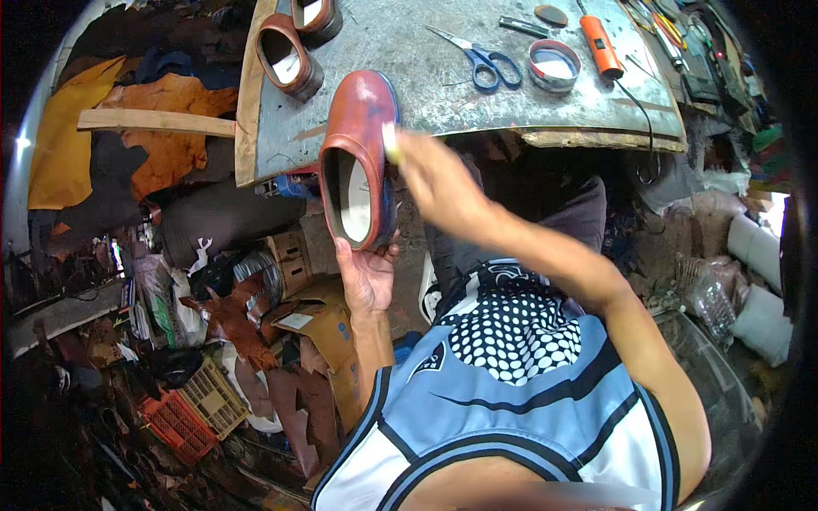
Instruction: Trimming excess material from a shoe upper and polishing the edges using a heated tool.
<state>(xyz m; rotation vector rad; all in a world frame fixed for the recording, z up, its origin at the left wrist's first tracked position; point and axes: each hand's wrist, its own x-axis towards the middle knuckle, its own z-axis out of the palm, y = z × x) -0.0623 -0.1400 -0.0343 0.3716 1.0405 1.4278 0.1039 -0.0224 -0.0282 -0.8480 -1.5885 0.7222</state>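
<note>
A reddish-brown slip-on shoe [362,115] is held up at the near edge of the worktable [477,111], toe pointing away from me. My left hand [369,277] grips it by the heel from below, thumb on the outside of the heel. A white insole [356,204] shows through the opening. My right hand [439,183], smeared by motion, is closed on a small pale yellow-white pad [391,143] against the shoe's right side. Whether the pad is sponge or cloth I cannot tell. The toe carries a pale shine.
On the table stand two more brown shoes [288,61], blue-handled scissors [487,68], a round open tin [554,66] and an orange corded tool [601,48]. Leather pieces [170,119] and a wooden plank [158,123] lie left. Crates [179,426] and a cardboard box [328,328] are below.
</note>
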